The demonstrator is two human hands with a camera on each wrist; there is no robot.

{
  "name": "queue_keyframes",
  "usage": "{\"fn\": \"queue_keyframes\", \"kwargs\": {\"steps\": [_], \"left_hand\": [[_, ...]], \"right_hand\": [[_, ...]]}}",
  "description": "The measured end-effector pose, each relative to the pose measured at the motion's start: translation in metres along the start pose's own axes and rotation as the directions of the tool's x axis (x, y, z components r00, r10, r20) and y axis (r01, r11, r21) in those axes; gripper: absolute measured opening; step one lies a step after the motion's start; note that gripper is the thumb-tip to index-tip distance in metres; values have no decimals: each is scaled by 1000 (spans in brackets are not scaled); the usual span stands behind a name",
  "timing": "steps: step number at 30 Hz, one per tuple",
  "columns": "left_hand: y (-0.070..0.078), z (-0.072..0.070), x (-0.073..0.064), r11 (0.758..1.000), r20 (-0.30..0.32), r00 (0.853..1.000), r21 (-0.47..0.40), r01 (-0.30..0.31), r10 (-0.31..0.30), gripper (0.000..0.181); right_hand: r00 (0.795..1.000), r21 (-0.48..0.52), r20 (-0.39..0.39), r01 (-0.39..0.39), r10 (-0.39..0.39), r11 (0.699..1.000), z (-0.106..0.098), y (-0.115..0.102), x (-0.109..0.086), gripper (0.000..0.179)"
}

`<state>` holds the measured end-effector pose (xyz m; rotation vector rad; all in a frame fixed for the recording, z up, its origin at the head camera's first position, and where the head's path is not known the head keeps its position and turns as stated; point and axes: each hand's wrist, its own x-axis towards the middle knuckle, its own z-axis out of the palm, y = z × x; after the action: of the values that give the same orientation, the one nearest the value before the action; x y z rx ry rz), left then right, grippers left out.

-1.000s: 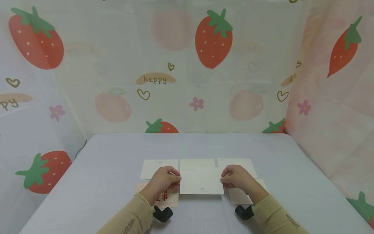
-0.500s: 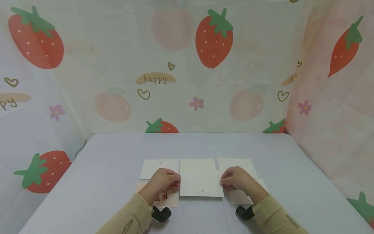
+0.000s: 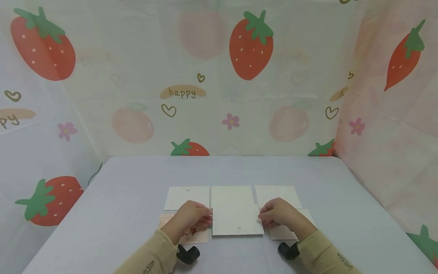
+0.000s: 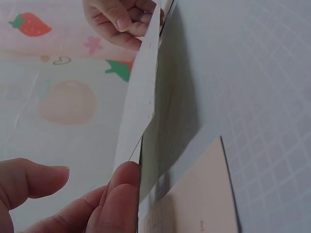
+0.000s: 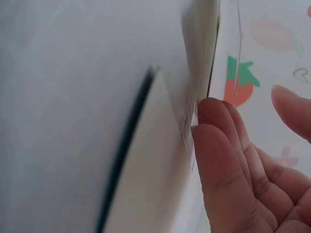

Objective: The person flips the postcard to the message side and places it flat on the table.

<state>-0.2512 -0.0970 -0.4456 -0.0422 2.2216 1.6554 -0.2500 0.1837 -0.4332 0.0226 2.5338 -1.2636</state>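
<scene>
A white card [image 3: 237, 220] with a tiny print near its front edge lies between the two hands, low over the table, casting a shadow in the left wrist view. My left hand [image 3: 192, 217] touches its left edge with the fingertips; in the left wrist view the thumb [image 4: 41, 180] stands apart from the card. On the right edge, the fingertips of my right hand [image 3: 278, 215] touch it likewise, that thumb [image 5: 292, 109] also apart. Behind it, partly overlapped, is another white card [image 3: 231, 193]. A pinkish card [image 3: 195, 238] with red characters sits partly under the left forearm.
More white cards lie at back left [image 3: 178, 196], at back right [image 3: 278, 192] and beside the right wrist [image 3: 281, 233]. A black device [image 3: 188, 254] is on each wrist. The white table [image 3: 219, 171] meets a strawberry-printed curtain [image 3: 219, 76] behind.
The white card has come down and toward the person, both hands moving with it. Its print has shifted lower in the head view. The other cards stay put.
</scene>
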Motion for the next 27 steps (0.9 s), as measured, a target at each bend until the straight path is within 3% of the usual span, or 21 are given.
{"fn": "queue_keyframes", "kwargs": {"steps": [15,27], "left_hand": [[-2,1,-7,1000,40,999,-26,7,-6,22],[-7,2,-2,999,35,999,-33,39,-38,19]], "right_hand": [[999,-11,54,-9,10,1000,0,1,-4,11],[996,22,92,15,-17,1000,-2,5,-4,9]]}}
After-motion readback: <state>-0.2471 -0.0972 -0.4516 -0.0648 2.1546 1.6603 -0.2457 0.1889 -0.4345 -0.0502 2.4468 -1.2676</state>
